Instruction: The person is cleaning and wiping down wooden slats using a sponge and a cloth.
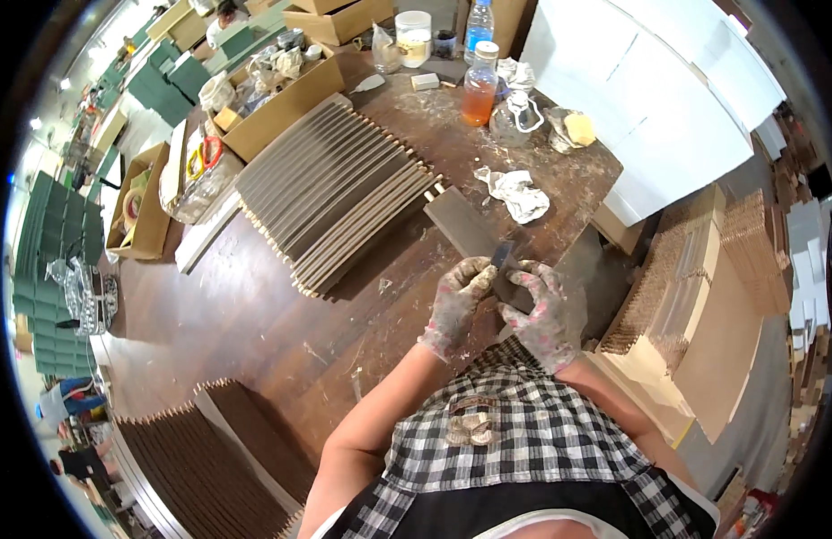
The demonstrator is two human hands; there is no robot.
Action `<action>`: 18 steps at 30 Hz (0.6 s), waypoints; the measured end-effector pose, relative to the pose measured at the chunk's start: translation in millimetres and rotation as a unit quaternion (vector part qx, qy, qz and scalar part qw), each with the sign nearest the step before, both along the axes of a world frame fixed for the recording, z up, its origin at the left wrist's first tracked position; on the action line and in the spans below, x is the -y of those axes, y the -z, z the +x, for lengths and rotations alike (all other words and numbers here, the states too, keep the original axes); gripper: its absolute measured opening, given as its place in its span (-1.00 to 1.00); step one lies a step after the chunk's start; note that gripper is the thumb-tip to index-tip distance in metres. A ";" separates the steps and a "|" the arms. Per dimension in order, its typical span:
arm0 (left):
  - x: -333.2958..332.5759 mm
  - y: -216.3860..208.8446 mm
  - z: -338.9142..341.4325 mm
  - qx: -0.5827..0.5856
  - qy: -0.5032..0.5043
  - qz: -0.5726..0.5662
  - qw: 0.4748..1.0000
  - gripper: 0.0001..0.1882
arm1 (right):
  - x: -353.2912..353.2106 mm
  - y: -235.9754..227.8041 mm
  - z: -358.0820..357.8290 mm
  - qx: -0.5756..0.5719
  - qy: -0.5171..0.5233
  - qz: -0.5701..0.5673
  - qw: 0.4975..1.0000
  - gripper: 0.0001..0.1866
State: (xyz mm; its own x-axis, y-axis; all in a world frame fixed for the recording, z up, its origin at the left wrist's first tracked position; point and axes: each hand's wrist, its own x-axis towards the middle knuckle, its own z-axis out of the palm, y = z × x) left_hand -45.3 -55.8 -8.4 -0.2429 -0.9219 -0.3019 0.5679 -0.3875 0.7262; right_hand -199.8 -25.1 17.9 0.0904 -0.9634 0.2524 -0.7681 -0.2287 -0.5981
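My left hand [458,301], in a stained thin glove, pinches a small dark flat piece [503,253] between thumb and fingers. What kind of piece it is I cannot make out. Close by, my right hand [543,313], gloved the same way, has its fingers curled round the near end of a grey-brown board [461,222]. That board slants away over the table edge toward a stack of similar boards [330,180] with pale pegs along their ends. Part of the board's near end is hidden by the fingers.
The brown table [245,337] carries a crumpled white rag [521,195], a bottle of orange liquid [479,90], a blue-labelled bottle [479,31] and a cluttered carton [277,112]. More dark boards [200,458] stand at lower left. Cardboard stacks [676,296] and white boxes [640,90] flank the right.
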 end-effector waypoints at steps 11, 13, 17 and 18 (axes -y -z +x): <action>0.1 -3.5 -1.0 0.132 0.004 -0.086 0.988 -0.89 | 18.2 7.8 -3.6 0.364 0.041 0.135 0.921 -0.64; -4.7 -7.0 0.3 0.117 0.020 -0.038 0.992 -0.88 | 19.1 17.1 -0.1 0.346 0.023 0.051 0.937 -0.67; -2.5 8.8 0.9 0.270 0.014 -0.192 0.943 -0.83 | 17.1 22.9 1.2 0.471 0.019 0.058 0.880 -0.78; -4.6 7.5 0.3 0.298 0.032 -0.204 0.932 -0.84 | 15.0 24.9 0.7 0.560 0.031 0.092 0.822 -0.81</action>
State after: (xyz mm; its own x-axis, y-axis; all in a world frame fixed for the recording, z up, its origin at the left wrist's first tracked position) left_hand -45.0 -51.2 -15.9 -0.2018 -0.9790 -0.0286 0.0025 -0.0297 0.9996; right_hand -199.1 -40.1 -7.0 -0.1503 -0.9886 -0.0078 0.2825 -0.0354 -0.9586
